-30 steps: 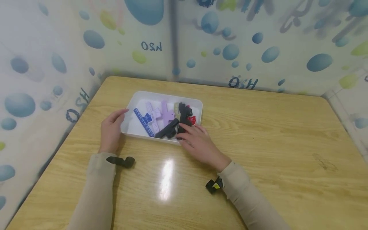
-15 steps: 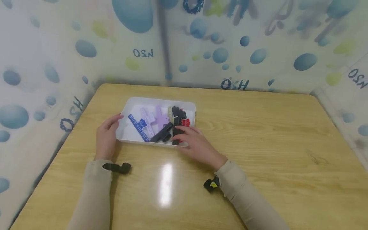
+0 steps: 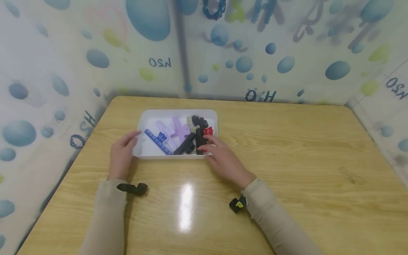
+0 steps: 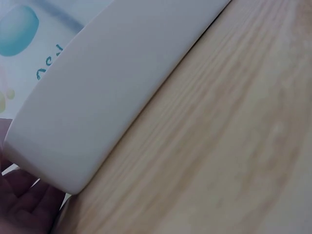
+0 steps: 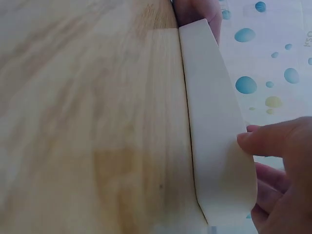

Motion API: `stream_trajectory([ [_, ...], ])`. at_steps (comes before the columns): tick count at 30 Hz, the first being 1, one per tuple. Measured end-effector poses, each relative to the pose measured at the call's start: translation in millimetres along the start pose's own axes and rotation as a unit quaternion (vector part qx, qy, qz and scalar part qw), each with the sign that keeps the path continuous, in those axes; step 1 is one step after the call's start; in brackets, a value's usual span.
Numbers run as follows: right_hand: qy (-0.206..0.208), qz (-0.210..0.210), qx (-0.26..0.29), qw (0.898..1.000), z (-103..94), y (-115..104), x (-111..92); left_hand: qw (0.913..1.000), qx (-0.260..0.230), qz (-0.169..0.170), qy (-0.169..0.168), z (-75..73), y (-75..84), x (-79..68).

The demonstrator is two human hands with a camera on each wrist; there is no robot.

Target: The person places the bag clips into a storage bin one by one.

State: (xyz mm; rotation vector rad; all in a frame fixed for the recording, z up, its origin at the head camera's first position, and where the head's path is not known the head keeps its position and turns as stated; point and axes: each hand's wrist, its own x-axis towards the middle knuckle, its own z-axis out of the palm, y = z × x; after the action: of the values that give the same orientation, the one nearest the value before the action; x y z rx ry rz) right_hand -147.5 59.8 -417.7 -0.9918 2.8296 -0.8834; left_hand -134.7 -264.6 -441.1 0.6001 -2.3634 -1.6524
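A white tray (image 3: 169, 157) holds several long-edged plastic clips: a blue clip (image 3: 153, 139), a pale lilac clip (image 3: 163, 128), a purple clip (image 3: 181, 132), black clips (image 3: 185, 144) and a red clip (image 3: 208, 131). At the tray's left end, my left hand (image 3: 122, 156) grips the side, thumb up at the rim. My right hand (image 3: 227, 164) holds the front right corner. In the right wrist view its thumb (image 5: 251, 142) presses the outer wall, with the other fingers beyond the rim. Part of the red clip is hidden behind the right hand.
The tray stands toward the back left of a wooden table (image 3: 287, 159). Patterned walls (image 3: 239, 42) border the table's back and left side. A black wrist camera (image 3: 140, 188) is strapped to the left cuff, another wrist camera (image 3: 236, 204) to the right.
The tray has turned so its front edge now runs straight across, its right end moving away from me. Both hands have moved with it. The head view has also shifted.
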Motion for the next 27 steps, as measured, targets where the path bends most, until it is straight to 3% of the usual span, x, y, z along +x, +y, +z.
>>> stream_trajectory([
  [5, 0.000, 0.012, 0.003, 1.000, -10.5, 1.1, 0.7, 0.9998, 0.013, 0.012, -0.009, -2.6, 1.5, 0.3],
  [9, 0.006, 0.058, -0.032, 0.998, -26.0, 11.7, -2.1, 0.9947, 0.077, 0.036, -0.057, -7.0, 6.2, 0.9],
  [12, 0.001, 0.110, -0.073, 0.991, -39.7, 27.2, -10.7, 0.9747, 0.176, 0.102, -0.092, -6.8, 14.3, -1.2],
  [14, -0.005, 0.139, -0.109, 0.984, -51.8, 41.2, -18.6, 0.9542, 0.242, 0.148, -0.094, -1.1, 23.2, -5.2],
  [16, -0.005, 0.153, -0.140, 0.978, -64.2, 56.1, -24.7, 0.9286, 0.310, 0.185, -0.088, 6.2, 34.7, -9.9],
  [18, -0.008, 0.163, -0.168, 0.972, -76.4, 69.5, -29.4, 0.9035, 0.367, 0.205, -0.083, 14.6, 45.6, -14.7],
  [21, -0.019, 0.185, -0.189, 0.964, -93.1, 86.2, -36.2, 0.8775, 0.418, 0.216, -0.092, 29.4, 57.9, -19.8],
  [22, -0.025, 0.197, -0.189, 0.962, -98.4, 90.2, -38.5, 0.8719, 0.428, 0.217, -0.098, 34.8, 60.9, -20.3],
  [23, -0.033, 0.210, -0.190, 0.959, -103.6, 93.6, -40.8, 0.8718, 0.429, 0.212, -0.104, 40.4, 64.0, -20.4],
  [27, -0.058, 0.262, -0.177, 0.947, -123.7, 100.4, -48.2, 0.8803, 0.420, 0.167, -0.144, 60.8, 78.8, -18.9],
])
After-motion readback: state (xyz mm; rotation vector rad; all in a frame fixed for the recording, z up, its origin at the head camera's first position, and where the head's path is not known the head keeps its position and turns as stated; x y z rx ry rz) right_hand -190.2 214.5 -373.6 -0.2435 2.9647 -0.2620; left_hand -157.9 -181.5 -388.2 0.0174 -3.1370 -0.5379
